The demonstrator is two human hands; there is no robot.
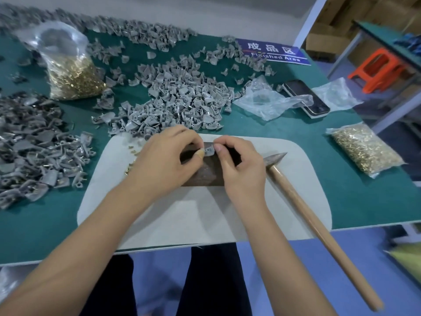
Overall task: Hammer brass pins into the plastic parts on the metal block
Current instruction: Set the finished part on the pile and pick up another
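Head view: left hand (166, 160) and right hand (239, 165) pinch one plastic part (210, 151), seemingly touching the metal block (205, 172)

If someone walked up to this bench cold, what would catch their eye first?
Probably the two hands, left hand and right hand, pinching one small grey plastic part over the dark metal block at centre. Next, the heap of grey parts behind them, and the wooden-handled hammer lying idle on the right.

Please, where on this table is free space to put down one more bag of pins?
Free: the green mat between the white pad and the phone, and the pad's near half before the metal block. Crowded: grey plastic parts cover the left and far side.
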